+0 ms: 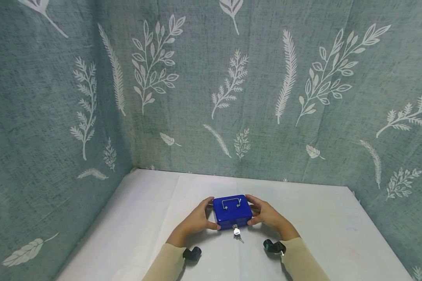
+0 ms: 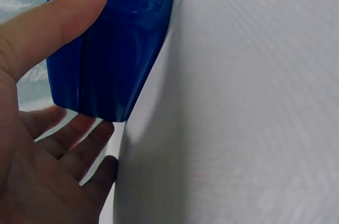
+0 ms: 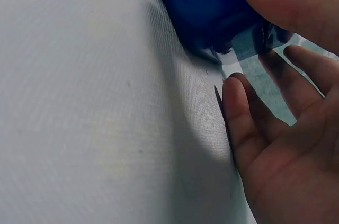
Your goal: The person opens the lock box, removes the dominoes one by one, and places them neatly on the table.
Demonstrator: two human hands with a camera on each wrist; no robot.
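Hands cradle a blue cash box [image 1: 232, 211] on a white table [image 1: 337, 230].
Left hand [image 1: 197, 219] and right hand [image 1: 267, 216] clasp its opposite ends, thumbs in front, fingers behind; a key [image 1: 236, 232] hangs from the front lock.

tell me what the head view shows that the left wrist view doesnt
Only the head view shows the whole scene: the right hand on the box's far side, the metal handle on the lid, the key hanging from the front lock, both sleeves and the leaf-print cloth behind. Only the left wrist view shows close up how the left hand's thumb lies on the box's side while the fingers reach round its far end. Both show the blue box on the white table with the left hand holding it.
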